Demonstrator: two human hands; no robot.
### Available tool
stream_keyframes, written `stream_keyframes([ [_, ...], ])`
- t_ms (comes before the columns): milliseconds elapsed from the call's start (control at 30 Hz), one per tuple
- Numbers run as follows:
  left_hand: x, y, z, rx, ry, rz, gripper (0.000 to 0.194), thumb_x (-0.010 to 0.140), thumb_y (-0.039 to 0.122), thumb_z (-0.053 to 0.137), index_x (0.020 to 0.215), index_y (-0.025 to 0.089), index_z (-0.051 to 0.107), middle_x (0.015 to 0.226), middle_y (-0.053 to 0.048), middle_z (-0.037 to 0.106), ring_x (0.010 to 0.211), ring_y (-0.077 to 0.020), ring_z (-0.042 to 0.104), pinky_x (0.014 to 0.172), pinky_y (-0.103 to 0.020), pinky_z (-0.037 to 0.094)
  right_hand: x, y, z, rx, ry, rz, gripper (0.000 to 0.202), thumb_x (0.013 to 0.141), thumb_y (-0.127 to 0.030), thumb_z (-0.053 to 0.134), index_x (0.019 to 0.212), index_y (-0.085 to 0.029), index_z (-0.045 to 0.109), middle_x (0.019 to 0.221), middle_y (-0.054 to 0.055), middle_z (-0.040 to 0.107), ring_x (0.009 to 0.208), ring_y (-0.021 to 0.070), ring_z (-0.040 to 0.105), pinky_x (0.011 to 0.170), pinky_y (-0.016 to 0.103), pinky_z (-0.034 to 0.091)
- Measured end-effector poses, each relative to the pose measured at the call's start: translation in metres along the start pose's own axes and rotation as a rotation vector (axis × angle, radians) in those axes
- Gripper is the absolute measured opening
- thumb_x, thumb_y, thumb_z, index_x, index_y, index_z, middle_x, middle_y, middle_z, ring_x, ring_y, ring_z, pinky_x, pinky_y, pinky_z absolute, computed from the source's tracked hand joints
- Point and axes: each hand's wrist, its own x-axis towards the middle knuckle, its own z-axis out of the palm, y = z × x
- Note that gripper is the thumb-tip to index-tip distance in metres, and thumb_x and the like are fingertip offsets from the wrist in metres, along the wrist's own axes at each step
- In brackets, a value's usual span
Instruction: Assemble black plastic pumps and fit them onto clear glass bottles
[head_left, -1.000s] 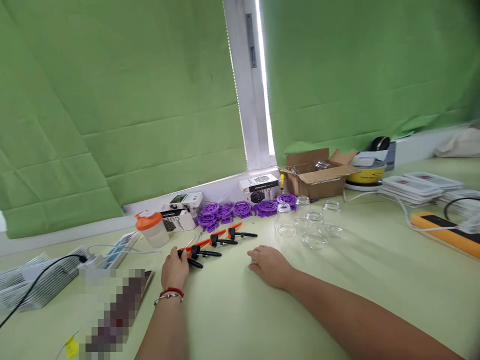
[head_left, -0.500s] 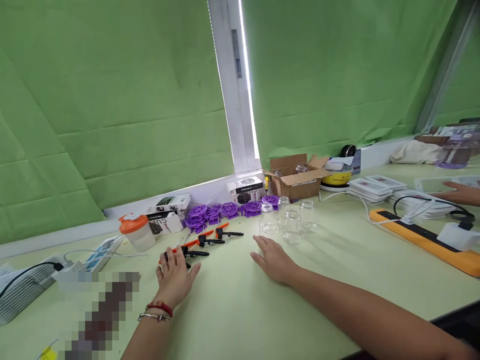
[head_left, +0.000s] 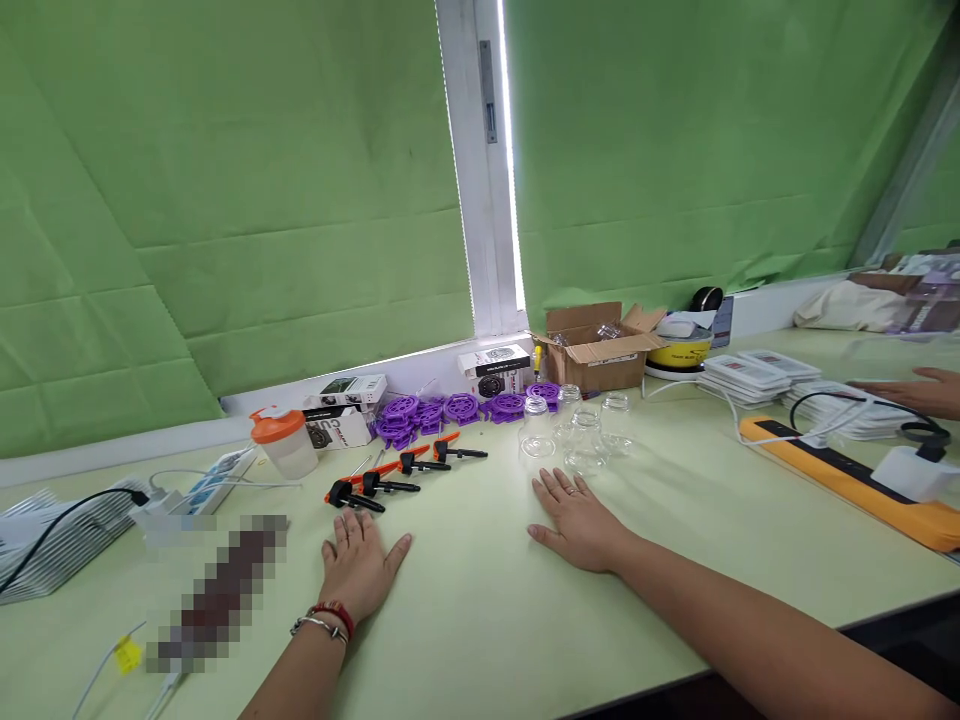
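Palm down on the pale green table (head_left: pixel 465 590), my left hand (head_left: pixel 358 565) lies with its fingers apart and holds nothing. Just beyond its fingertips is a row of several black-and-orange clamp-like tools (head_left: pixel 390 485). My right hand (head_left: pixel 576 522) also rests flat, fingers spread, below a group of clear glass jars (head_left: pixel 585 440) with narrow threaded necks. Behind the tools, several purple plastic wheel-shaped parts (head_left: pixel 460 407) lie in a heap and a row.
An orange-lidded cup (head_left: pixel 285 445) and printed boxes (head_left: pixel 337 425) stand at the back left. An open cardboard box (head_left: pixel 596 350) is behind the jars. To the right lie an orange power strip (head_left: pixel 840 480) and stacked white packs (head_left: pixel 746 378). Another person's hand (head_left: pixel 911 390) is at far right.
My left hand has drawn back from the black-and-orange tools and now lies nearer me. My right hand has shifted slightly right and settled flat. The view has moved a little.
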Motion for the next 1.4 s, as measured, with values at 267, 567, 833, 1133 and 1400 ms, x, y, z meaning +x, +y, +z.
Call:
stream_keyframes([
  [267, -0.001, 0.001, -0.001, 0.033, 0.008, 0.038, 0.089, 0.083, 0.063, 0.024, 0.139, -0.005, 0.028, 0.148, -0.028, 0.023, 0.137, -0.0405, 0.016, 0.105, -0.055, 0.018, 0.000, 0.003, 0.002, 0.008, -0.013, -0.004, 0.085, 0.085, -0.070, 0.021, 0.147, -0.013, 0.018, 0.154, 0.013, 0.008, 0.141, 0.0321, 0.003, 0.113, 0.051, 0.005],
  [567, 0.000, -0.002, 0.004, 0.012, 0.016, 0.034, 0.089, 0.081, 0.064, 0.024, 0.140, -0.004, 0.028, 0.147, -0.028, 0.024, 0.137, -0.0391, 0.019, 0.104, -0.053, 0.019, 0.073, -0.039, 0.004, 0.079, 0.174, -0.108, 0.062, 0.093, -0.037, 0.035, 0.146, -0.009, 0.020, 0.150, 0.014, 0.027, 0.135, 0.0229, 0.029, 0.108, 0.034, 0.026],
  [833, -0.005, 0.004, -0.002, -0.008, 0.022, 0.065, 0.078, 0.085, 0.054, 0.031, 0.136, -0.005, 0.034, 0.144, -0.030, 0.030, 0.136, -0.0384, 0.024, 0.105, -0.049, 0.022, 0.134, -0.058, -0.002, 0.028, 0.232, 0.017, 0.028, 0.090, -0.020, 0.042, 0.098, -0.012, 0.068, 0.103, 0.014, 0.063, 0.104, 0.0248, 0.055, 0.088, 0.034, 0.041],
  [1133, -0.007, 0.035, -0.048, -0.825, 0.029, 0.099, 0.057, 0.080, 0.055, 0.045, 0.121, 0.015, 0.048, 0.111, -0.016, 0.063, 0.094, -0.0261, 0.063, 0.076, -0.034, 0.048, 0.088, -0.053, -0.009, 0.092, 0.338, -0.083, 0.028, 0.093, -0.021, 0.039, 0.096, -0.017, 0.066, 0.105, 0.009, 0.061, 0.098, 0.0196, 0.054, 0.085, 0.030, 0.043],
  [1400, -0.004, 0.085, -0.063, -1.385, -0.257, 0.028, 0.041, 0.074, 0.059, 0.054, 0.081, 0.020, 0.048, 0.055, 0.005, 0.052, 0.041, -0.0090, 0.048, 0.040, -0.020, 0.031, 0.035, -0.060, -0.022, 0.164, 0.493, -0.361, 0.024, 0.092, -0.028, 0.043, 0.102, -0.020, 0.063, 0.104, 0.008, 0.062, 0.094, 0.0206, 0.054, 0.088, 0.035, 0.044],
])
